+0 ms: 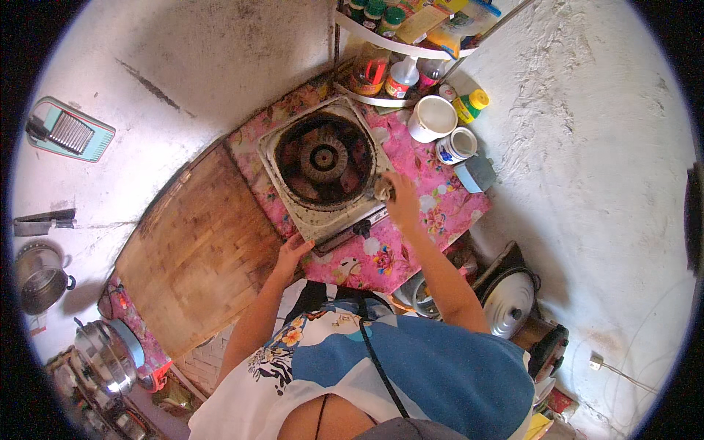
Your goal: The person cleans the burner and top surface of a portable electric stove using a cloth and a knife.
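Observation:
A worn single-burner gas stove (325, 221) with a grimy, rusted burner well sits at an angle on a pink floral table cover (434, 212). My right hand (403, 201) grips a crumpled scrubbing pad (383, 188) against the right side of the stove top; whether it is steel wool or cloth is unclear. At the stove's front left corner, my left hand (293, 256) holds the edge. A dark control knob (361, 228) is on the front panel between my hands. The round burner head (323, 158) is exposed in the middle of the well.
A wooden board (203, 247) lies left of the stove. Behind it stands a corner shelf (379, 100) with bottles and jars. White tubs (433, 122) and a yellow-capped bottle (472, 105) line the right wall. A lidded steel pot (104, 352) is at lower left, a large lid (509, 302) at lower right.

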{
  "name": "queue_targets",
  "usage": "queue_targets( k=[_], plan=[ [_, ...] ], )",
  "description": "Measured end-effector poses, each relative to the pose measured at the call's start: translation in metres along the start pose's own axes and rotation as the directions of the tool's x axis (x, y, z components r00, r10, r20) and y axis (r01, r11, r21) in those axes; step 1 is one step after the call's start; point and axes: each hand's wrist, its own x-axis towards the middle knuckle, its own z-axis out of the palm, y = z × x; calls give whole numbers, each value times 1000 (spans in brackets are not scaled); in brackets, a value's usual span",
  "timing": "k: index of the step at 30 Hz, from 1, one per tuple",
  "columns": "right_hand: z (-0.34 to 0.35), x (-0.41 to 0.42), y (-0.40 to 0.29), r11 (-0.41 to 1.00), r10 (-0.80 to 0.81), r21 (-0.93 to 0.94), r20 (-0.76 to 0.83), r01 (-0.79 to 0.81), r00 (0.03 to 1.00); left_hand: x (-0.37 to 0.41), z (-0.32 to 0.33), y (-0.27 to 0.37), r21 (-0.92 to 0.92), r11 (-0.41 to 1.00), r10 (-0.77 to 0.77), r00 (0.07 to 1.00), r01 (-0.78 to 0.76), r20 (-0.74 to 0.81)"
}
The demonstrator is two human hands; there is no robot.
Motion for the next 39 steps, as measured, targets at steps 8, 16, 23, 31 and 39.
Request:
queue_targets(
  k=[8,16,23,31,39],
  plan=[
    [-19,15,-7,979,-88,-176,79,100,993,2,-1,-3,7,1000,22,1000,-22,13],
    [9,11,-17,981,-41,-189,32,46,999,3,-5,-5,22,1000,-15,1000,16,-25],
    [27,59,1,981,-147,-140,-83,134,986,-1,-3,-6,-5,1000,9,997,-9,-83],
    [15,115,4,930,-353,-83,69,358,933,5,-6,-11,47,997,67,997,-65,-43],
    [2,51,-4,926,-364,-80,74,369,929,2,-3,-8,65,997,34,998,-30,-51]
  ],
)
